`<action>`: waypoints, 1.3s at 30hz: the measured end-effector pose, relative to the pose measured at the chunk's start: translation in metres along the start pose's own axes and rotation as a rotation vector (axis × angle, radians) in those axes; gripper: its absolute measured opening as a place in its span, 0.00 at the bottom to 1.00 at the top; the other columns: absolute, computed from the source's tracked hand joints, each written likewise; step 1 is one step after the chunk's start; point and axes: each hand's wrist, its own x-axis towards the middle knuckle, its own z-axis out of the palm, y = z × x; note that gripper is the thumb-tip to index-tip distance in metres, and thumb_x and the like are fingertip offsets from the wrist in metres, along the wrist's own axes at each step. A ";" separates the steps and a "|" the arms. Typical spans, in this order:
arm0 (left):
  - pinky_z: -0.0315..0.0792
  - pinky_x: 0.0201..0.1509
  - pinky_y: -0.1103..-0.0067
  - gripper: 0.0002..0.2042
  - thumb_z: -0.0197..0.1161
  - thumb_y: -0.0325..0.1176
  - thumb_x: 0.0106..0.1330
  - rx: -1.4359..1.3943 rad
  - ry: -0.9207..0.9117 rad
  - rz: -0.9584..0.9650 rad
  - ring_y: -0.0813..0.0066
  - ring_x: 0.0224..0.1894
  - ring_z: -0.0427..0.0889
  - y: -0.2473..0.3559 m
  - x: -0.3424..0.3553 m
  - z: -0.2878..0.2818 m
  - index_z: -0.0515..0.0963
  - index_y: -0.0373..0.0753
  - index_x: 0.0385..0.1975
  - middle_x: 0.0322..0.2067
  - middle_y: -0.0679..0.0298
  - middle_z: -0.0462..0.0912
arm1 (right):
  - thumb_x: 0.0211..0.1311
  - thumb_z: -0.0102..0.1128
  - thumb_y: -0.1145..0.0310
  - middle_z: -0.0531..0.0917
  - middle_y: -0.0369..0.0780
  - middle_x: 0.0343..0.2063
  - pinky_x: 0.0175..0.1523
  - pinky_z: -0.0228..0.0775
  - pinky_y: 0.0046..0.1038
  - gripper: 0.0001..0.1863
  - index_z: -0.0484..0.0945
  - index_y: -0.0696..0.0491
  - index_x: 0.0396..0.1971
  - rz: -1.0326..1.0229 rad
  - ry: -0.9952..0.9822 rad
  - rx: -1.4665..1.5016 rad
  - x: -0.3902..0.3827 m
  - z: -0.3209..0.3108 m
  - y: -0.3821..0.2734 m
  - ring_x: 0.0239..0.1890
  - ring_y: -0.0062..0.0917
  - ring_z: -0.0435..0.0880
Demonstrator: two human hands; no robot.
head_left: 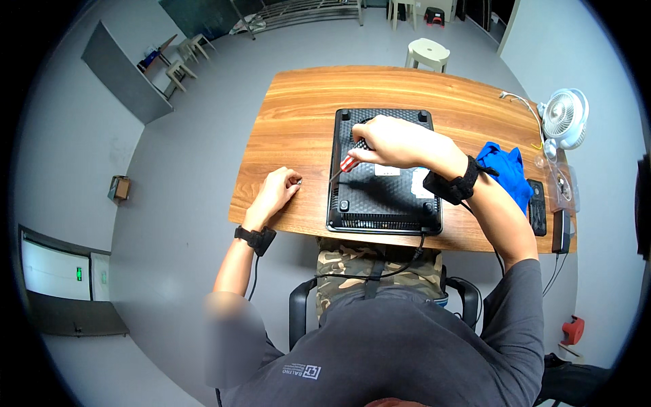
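Observation:
A black flat appliance [380, 197], by its look an induction cooker, lies underside up on the wooden table, with rubber feet at its corners, a slotted vent along the near edge and pale labels. Wrapped round the red, white and dark patterned handle of a screwdriver [350, 163] is my right hand [393, 141], above the appliance's left half. The screwdriver's thin shaft slants down left to the appliance's left edge; whether its tip touches a screw is too small to tell. My left hand [277, 192] rests on the table left of the appliance, fingertips pinched around something tiny.
Right of the appliance lie a blue cloth [505, 173], a black case [536, 207], a clear plastic box [561, 186] and a black adapter-like block [561, 230]. A white fan [564, 119] stands at the right edge. A black cord [400, 271] hangs from the appliance over my lap.

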 end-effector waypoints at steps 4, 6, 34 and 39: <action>0.79 0.43 0.70 0.08 0.69 0.25 0.61 0.023 0.026 0.004 0.61 0.35 0.85 -0.009 -0.001 0.002 0.85 0.32 0.39 0.33 0.54 0.83 | 0.71 0.61 0.53 0.81 0.51 0.23 0.36 0.73 0.42 0.22 0.78 0.61 0.33 0.001 -0.004 0.008 0.001 0.001 0.001 0.28 0.46 0.82; 0.79 0.43 0.70 0.07 0.69 0.25 0.61 0.022 0.027 -0.009 0.61 0.34 0.84 -0.008 -0.001 0.003 0.85 0.33 0.38 0.32 0.54 0.83 | 0.71 0.60 0.53 0.81 0.51 0.23 0.36 0.73 0.42 0.22 0.78 0.61 0.33 -0.010 0.005 0.008 0.001 0.001 0.001 0.27 0.46 0.82; 0.81 0.40 0.80 0.04 0.66 0.23 0.64 -0.415 0.168 -0.346 0.78 0.34 0.88 0.013 -0.014 0.011 0.83 0.31 0.36 0.30 0.59 0.89 | 0.71 0.60 0.51 0.82 0.51 0.26 0.38 0.74 0.42 0.23 0.80 0.60 0.37 0.016 0.004 -0.001 -0.008 -0.001 0.006 0.30 0.45 0.83; 0.83 0.39 0.81 0.01 0.64 0.23 0.69 -0.708 0.089 -0.338 0.78 0.39 0.88 0.016 -0.013 0.010 0.79 0.34 0.36 0.37 0.61 0.87 | 0.71 0.60 0.51 0.82 0.50 0.25 0.37 0.74 0.41 0.23 0.79 0.60 0.36 0.001 0.018 0.027 -0.010 0.001 0.008 0.28 0.45 0.82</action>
